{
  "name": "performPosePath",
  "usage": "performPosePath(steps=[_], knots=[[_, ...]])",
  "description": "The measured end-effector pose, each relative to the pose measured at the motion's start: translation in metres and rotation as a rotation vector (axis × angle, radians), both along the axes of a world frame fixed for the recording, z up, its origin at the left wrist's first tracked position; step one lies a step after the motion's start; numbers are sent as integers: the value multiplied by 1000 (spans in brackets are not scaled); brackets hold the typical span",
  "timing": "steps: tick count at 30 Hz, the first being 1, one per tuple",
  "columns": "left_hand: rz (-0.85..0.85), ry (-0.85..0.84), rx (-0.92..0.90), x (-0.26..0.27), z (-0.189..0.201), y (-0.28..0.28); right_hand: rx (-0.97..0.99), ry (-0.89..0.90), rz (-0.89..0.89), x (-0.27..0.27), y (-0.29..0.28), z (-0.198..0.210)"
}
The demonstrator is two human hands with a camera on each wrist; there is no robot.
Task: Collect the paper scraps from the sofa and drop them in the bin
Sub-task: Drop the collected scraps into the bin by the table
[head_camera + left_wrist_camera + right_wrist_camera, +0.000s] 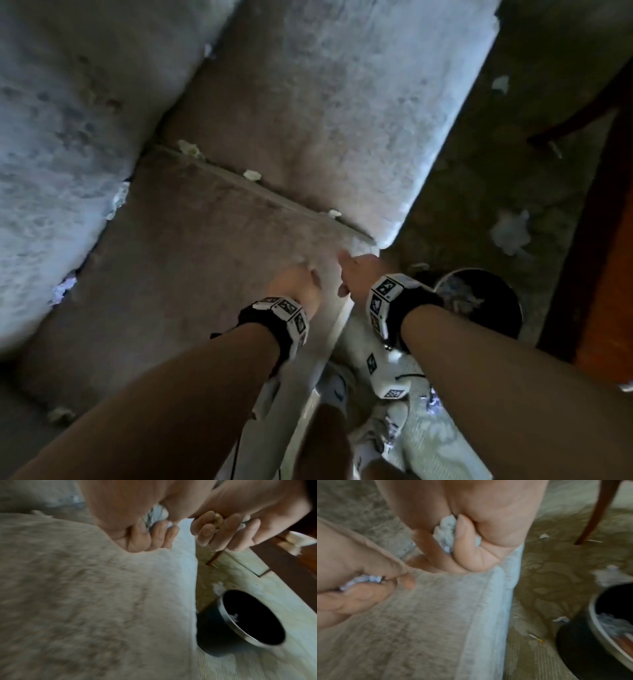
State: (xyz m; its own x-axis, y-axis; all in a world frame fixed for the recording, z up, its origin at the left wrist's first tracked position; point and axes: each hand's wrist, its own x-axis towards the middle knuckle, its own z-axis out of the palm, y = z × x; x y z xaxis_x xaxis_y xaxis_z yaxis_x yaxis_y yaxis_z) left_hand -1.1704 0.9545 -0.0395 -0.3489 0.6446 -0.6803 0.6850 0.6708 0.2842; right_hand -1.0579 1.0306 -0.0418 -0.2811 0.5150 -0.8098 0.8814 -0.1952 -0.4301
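Both hands hover over the front right corner of the grey sofa seat (191,260). My left hand (305,279) is curled round a crumpled white paper scrap (157,515). Beside it, my right hand (346,270) grips another scrap (447,534). The round dark bin (476,271) stands on the carpet just right of the sofa corner, with paper inside. More scraps sit along the seam between the seat cushions (252,174), (188,149), (334,213) and against the back cushion (118,200), (63,289).
Scraps also lie on the patterned carpet (510,233), (500,83) beyond the bin. A dark wooden furniture leg (597,512) rises from the carpet, and a wooden edge (603,240) runs along the right. My feet and a marker cube (390,380) are below the hands.
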Motion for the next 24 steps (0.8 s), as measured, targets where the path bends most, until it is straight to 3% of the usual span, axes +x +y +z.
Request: performPosePath(steps=[5,10,15,20,24], knots=[[-187,-33,31,102,17,16,115,-23,-223,102,-8,0],[-265,-105,-17,187,37,33,92,-107,-378,196,-20,13],[-425,-101,18,260,43,47,114,-57,-603,276,-25,15],[-623,-45,99,304,33,66,112,-7,-876,314,-21,8],[-683,-70,42,319,21,85,48,56,-1015,322,-13,-8]])
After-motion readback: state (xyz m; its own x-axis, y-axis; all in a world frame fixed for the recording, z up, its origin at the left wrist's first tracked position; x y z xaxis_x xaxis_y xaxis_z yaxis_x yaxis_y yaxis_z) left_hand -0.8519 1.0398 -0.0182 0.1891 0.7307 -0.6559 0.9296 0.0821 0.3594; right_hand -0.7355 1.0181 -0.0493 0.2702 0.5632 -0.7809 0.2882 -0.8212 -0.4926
